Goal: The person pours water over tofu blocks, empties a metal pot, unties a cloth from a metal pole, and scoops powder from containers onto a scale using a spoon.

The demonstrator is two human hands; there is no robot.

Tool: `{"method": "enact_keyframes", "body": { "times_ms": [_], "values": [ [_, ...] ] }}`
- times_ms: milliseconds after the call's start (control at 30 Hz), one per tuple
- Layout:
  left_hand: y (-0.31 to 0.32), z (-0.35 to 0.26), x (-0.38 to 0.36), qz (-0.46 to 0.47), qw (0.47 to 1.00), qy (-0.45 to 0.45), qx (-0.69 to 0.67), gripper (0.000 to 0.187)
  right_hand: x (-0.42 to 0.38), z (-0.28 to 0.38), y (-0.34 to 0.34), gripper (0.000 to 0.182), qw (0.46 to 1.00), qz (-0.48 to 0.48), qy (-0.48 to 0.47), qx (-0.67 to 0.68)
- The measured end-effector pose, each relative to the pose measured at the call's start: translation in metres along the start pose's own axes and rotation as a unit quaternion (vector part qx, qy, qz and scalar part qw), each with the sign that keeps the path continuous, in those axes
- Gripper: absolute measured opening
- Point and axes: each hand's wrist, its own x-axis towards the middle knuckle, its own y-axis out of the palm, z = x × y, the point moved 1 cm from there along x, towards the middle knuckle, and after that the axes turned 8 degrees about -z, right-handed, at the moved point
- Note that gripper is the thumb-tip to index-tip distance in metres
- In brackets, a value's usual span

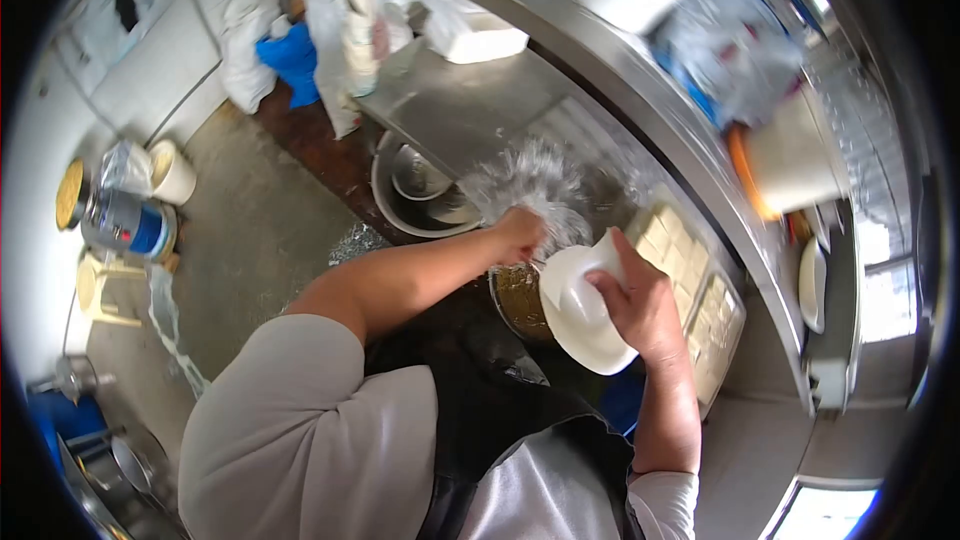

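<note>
My right hand [642, 298] grips a white plastic bowl [590, 335] by its edge, thumb over the rim, and the bowl is tilted. Left of the bowl and partly under it is a round pot [518, 308] with a brownish-yellow content. My left hand [520, 235] is closed just above that pot, fingertips right by the bowl's edge; what it holds, I cannot tell. Crumpled clear plastic [535, 180], smeared in the view, spreads just beyond my left hand on the steel counter [470, 90].
A large metal basin [388, 190] with a smaller bowl inside stands left of the plastic. Trays of pale square blocks [672, 245] lie on the right. A steel shelf [640, 100] crosses above, carrying white buckets [795, 155]. Containers and a yellow stool [100, 290] stand on the floor at left.
</note>
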Motion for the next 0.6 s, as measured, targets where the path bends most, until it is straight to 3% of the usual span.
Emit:
{"method": "enact_keyframes", "body": {
  "times_ms": [33,67,100,133,200,233,300,333,400,433,467,533,567,600],
  "values": [
    [0.002,0.027,-0.031,-0.108,0.975,-0.104,-0.166,0.032,0.015,0.011,0.018,0.065,0.999,0.002,-0.033,0.014],
    [0.008,0.052,-0.059,-0.214,0.900,-0.198,-0.323,0.035,0.030,0.022,0.033,0.065,0.999,0.013,-0.044,0.013],
    [-0.031,0.059,-0.080,-0.228,0.711,-0.406,-0.527,0.023,0.043,0.033,0.048,0.066,0.996,0.015,-0.080,0.024],
    [-0.072,0.064,-0.101,-0.216,0.436,-0.558,-0.672,0.018,0.057,0.044,0.062,0.067,0.993,0.016,-0.115,0.036],
    [-0.063,0.114,-0.164,-0.262,0.625,-0.472,-0.564,0.022,0.075,0.060,0.092,0.070,0.992,0.048,-0.104,0.062],
    [-0.075,0.121,-0.186,-0.270,0.616,-0.477,-0.565,0.022,0.083,0.066,0.109,0.071,0.991,0.038,-0.095,0.090],
    [-0.105,0.121,-0.228,-0.309,0.503,-0.586,-0.555,0.024,0.097,0.088,0.135,0.076,0.991,0.048,-0.061,0.112],
    [-0.103,0.125,-0.247,-0.319,0.494,-0.590,-0.553,0.024,0.103,0.091,0.153,0.076,0.989,0.059,-0.071,0.114],
    [-0.114,0.118,-0.277,-0.303,0.658,-0.622,-0.297,0.026,0.112,0.092,0.194,0.080,0.983,0.078,-0.036,0.161],
    [-0.131,0.104,-0.288,-0.303,0.662,-0.609,-0.316,0.028,0.116,0.103,0.211,0.082,0.957,0.112,-0.007,0.267],
    [-0.150,0.089,-0.294,-0.306,0.657,-0.616,-0.311,0.028,0.124,0.117,0.223,0.082,0.955,0.119,-0.011,0.272],
    [-0.177,0.060,-0.302,-0.414,0.709,-0.516,-0.243,0.031,0.138,0.143,0.247,0.080,0.909,0.188,0.103,0.357],
    [-0.189,0.048,-0.307,-0.414,0.706,-0.524,-0.236,0.031,0.143,0.155,0.261,0.079,0.881,0.202,0.128,0.409],
    [-0.201,0.038,-0.310,-0.363,0.767,-0.486,-0.210,0.040,0.148,0.158,0.280,0.079,0.876,0.210,0.125,0.415]
  ]
}}
